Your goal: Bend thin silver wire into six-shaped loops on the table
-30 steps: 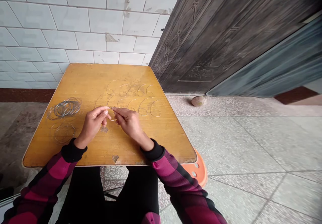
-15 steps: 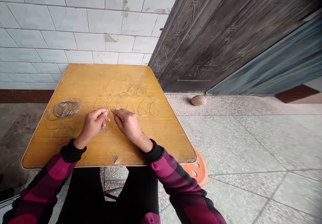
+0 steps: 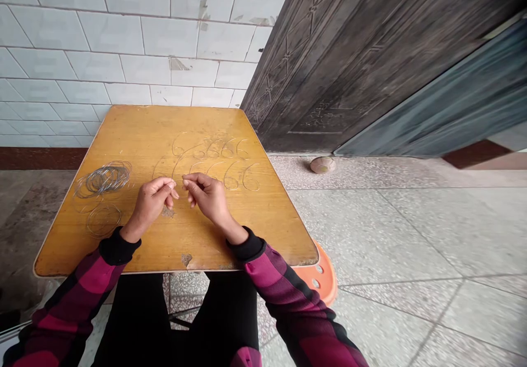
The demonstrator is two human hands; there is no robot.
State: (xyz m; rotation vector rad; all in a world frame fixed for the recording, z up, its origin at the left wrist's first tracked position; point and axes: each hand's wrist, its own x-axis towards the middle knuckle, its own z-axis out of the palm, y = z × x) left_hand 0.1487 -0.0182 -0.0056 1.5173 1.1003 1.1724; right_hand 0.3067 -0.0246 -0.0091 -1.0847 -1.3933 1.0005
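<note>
Over the table point(image 3: 242, 229), your left hand point(image 3: 152, 199) and right hand point(image 3: 209, 198) had parted slightly, perhaps for regripping. Left fingers were pinched, seemingly on the thin wire point(image 3: 179, 159) extending forward; right ones pinched too, hold I could not tell.

On the yellow-brown wooden bench point(image 3: 255, 235), a tangled grey metal wire coil point(image 3: 107, 179) lies at the left side, and a thin round metal wire loop point(image 3: 104, 220) lies nearer the bench's front edge. Thin six-shaped metal wire pieces point(image 3: 231, 179) lie in two rows from the bench's middle toward its right. The left hand point(image 3: 156, 199) and the right hand point(image 3: 206, 195) are over the bench's middle. Behind the bench is a white tiled wall point(image 3: 113, 32); an orange plastic stool point(image 3: 323, 279) is partly under the bench's right front corner.
</note>
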